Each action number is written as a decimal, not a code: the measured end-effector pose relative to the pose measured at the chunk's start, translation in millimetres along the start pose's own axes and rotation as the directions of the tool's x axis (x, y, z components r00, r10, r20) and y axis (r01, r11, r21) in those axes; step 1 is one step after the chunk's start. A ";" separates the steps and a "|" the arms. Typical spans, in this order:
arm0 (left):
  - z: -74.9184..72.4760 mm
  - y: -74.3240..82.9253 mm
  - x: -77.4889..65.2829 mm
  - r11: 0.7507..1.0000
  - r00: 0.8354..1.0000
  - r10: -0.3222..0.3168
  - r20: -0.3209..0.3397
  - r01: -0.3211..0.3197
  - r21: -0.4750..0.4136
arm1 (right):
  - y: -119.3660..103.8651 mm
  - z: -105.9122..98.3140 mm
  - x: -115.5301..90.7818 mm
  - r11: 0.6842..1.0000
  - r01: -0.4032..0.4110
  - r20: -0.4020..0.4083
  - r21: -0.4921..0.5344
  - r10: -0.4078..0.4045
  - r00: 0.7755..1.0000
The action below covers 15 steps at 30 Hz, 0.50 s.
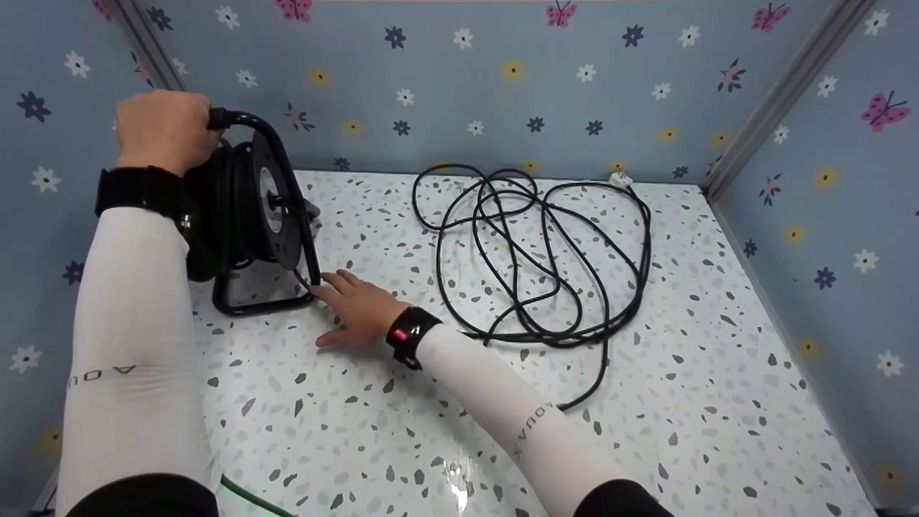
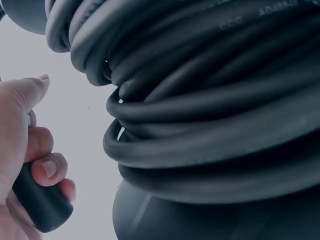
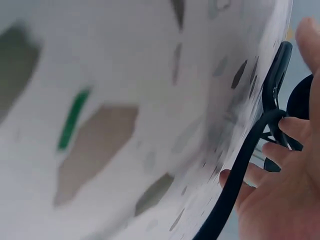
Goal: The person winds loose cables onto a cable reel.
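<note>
Where the blue patterned wall (image 1: 459, 79) is met by the white speckled surface (image 1: 689, 402), loose black cable (image 1: 556, 336) is spread in wide, crossing loops, well apart from the cable reel (image 1: 248, 208) and to its right. The reel is placed at the left of the surface, its discs upright, its axle laid roughly crosswise, so that one disc is turned towards the loops. Between the discs, more cable is wound thickly, as is shown by the left wrist view. The reel is carried in a tubular frame (image 1: 262, 309), whose grip (image 2: 44, 205) is held at the top by the left hand (image 1: 165, 129), its fingers curled round it.

The frame's lower right corner is found just beyond the fingertips of the right hand (image 1: 362, 309), ahead and to the left. Those fingers are spread, the thumb set well apart, and nothing is pinched; whether the tube is touched cannot be told. A single strand (image 3: 235, 182) is led from the reel's foot across the right fingers, its length directed rightward to the loops and partly hidden in the head view. To this strand the right hand is clearly nearer. Near the wall, a pale plug (image 1: 621, 179) is seen.
</note>
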<state>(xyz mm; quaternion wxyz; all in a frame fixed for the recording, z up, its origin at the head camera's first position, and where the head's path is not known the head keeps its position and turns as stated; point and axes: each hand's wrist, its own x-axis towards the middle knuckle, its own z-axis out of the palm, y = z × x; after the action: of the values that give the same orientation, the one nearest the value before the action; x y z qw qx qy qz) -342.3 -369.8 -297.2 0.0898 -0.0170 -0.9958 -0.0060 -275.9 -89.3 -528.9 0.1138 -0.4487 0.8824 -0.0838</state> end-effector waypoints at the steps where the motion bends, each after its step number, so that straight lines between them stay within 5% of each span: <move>1: 0.0 -0.6 -0.5 1.000 1.000 -0.002 0.001 0.002 0.001 | -1.9 1.4 1.1 1.000 -0.001 -0.005 -0.005 0.001 1.000; 9: -2.5 3.9 -4.3 0.999 1.000 -0.001 -0.008 0.002 0.047 | -18.2 1.4 3.6 0.995 -0.088 0.030 -0.055 0.089 0.996; 15: -6.4 9.2 -7.8 0.998 1.000 -0.008 0.013 0.007 0.070 | -20.9 7.3 10.6 0.981 -0.174 -0.033 -0.081 0.172 0.985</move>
<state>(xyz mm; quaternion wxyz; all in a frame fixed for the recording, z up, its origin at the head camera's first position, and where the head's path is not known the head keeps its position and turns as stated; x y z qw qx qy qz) -333.2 -361.0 -292.2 0.0836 -0.0101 -0.9960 0.0286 -263.8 -110.4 -531.9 0.0903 -0.3734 0.9223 -0.0426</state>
